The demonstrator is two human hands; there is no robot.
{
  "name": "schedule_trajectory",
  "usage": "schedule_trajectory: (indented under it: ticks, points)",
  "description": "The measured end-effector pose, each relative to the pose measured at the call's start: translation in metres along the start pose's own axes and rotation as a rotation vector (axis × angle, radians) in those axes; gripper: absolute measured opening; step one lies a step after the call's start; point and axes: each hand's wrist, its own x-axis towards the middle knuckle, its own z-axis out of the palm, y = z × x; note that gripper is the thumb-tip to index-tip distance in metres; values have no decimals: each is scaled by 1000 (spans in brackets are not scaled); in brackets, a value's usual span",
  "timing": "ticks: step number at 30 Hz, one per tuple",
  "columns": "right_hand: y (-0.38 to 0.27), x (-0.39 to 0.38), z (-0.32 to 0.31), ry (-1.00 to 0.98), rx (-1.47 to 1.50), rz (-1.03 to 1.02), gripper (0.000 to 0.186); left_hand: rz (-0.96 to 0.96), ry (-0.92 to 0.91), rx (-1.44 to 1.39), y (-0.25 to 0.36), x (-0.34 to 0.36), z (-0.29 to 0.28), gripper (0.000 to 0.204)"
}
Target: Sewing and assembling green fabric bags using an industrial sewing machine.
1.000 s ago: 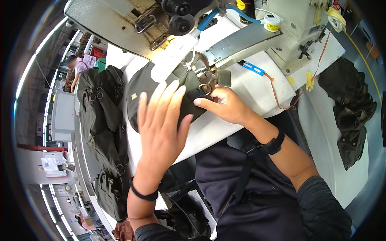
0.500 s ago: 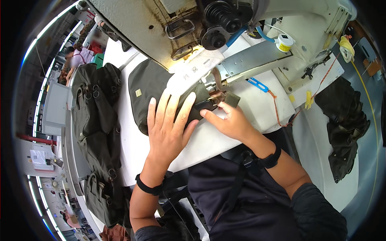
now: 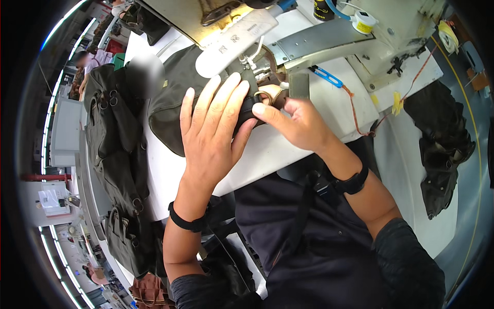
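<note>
Under the sewing machine (image 3: 221, 20), your left hand (image 3: 213, 129) lies flat, fingers spread, on the dark bag panel (image 3: 172, 103); your right hand (image 3: 298, 123) pinches its metal ring (image 3: 263, 96).

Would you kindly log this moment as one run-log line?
left hand: flat on dark bag | right hand: pinching metal ring | place: sewing machine

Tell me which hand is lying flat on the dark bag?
The left hand, fingers spread flat on the dark bag. The right hand instead pinches a metal ring by the sewing machine.
</note>
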Motion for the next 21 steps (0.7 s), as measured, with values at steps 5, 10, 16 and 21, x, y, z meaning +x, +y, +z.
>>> schedule_trajectory:
  ticks: [5, 10, 16, 21]
  points:
    - [-14, -10, -3, -27, -36, 66, 15, -17, -72, -58, 0, 1, -1, 72]
    - [-14, -15, 7, 74, 35, 37, 19, -87, -35, -274, 0, 5, 1, 76]
    - [-3, -20, 6, 65, 11, 133, 17, -565, 302, -794, 9, 38, 10, 27]
    - [2, -16, -1, 61, 24, 104, 17, -685, 221, -882, 13, 54, 18, 26]
